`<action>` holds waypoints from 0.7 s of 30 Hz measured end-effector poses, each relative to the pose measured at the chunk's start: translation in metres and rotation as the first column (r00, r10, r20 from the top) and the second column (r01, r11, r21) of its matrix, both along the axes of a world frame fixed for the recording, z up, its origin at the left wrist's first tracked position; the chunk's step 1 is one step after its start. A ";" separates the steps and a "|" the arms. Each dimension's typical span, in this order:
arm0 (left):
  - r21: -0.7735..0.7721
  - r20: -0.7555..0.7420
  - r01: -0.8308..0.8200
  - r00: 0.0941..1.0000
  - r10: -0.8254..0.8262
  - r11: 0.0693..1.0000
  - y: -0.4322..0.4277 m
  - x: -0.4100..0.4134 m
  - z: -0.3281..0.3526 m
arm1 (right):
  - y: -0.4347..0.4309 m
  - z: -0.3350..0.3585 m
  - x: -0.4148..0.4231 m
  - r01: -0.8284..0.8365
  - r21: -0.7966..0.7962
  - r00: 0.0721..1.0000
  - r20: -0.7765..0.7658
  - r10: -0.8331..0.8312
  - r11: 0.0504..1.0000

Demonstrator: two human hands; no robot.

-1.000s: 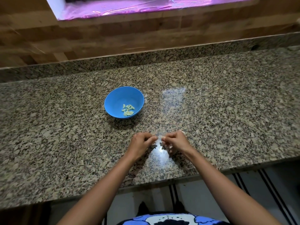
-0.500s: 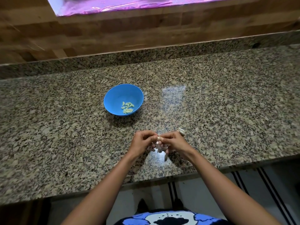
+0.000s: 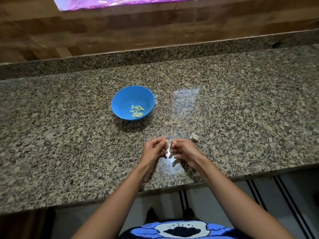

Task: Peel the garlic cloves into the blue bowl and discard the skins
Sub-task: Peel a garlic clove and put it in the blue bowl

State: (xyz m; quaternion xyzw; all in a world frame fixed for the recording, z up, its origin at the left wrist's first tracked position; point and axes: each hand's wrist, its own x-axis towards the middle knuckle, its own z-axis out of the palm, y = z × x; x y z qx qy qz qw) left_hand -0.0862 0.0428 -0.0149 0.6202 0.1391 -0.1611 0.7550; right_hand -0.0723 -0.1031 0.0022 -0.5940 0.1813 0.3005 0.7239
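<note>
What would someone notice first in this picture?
The round bright blue bowl stands out on the speckled granite countertop, with small pale peeled garlic cloves lying inside it. Nearer the counter's front edge, the left hand and right hand meet, both pinching a whitish garlic clove between their fingertips. A small unpeeled garlic piece lies just beyond the right hand.

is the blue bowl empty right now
No, a small heap of peeled garlic cloves lies in the bottom of the blue bowl.

One blue bowl, one loose garlic chunk (peeled cloves: roughly seven)
</note>
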 end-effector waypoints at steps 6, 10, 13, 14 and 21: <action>-0.019 -0.063 -0.085 0.994 0.084 0.996 0.007 0.003 0.001 | 0.003 -0.005 -0.001 0.145 -0.199 0.984 0.130 -0.121 0.969; -0.019 -0.079 -0.123 0.989 0.121 0.992 0.006 0.004 0.004 | 0.003 -0.007 -0.002 0.133 -0.233 0.974 0.211 -0.084 0.963; 0.034 -0.067 -0.112 0.991 0.114 0.993 0.004 0.006 0.006 | 0.006 -0.005 -0.005 0.096 -0.191 0.963 0.267 -0.042 0.977; 0.054 -0.056 -0.098 0.993 0.101 0.994 0.003 0.006 0.007 | 0.007 -0.003 -0.006 0.087 -0.185 0.958 0.283 -0.032 0.979; 0.039 -0.081 -0.145 0.986 0.148 0.989 0.001 0.004 0.014 | 0.008 -0.010 -0.005 0.121 -0.458 0.852 0.503 0.145 0.881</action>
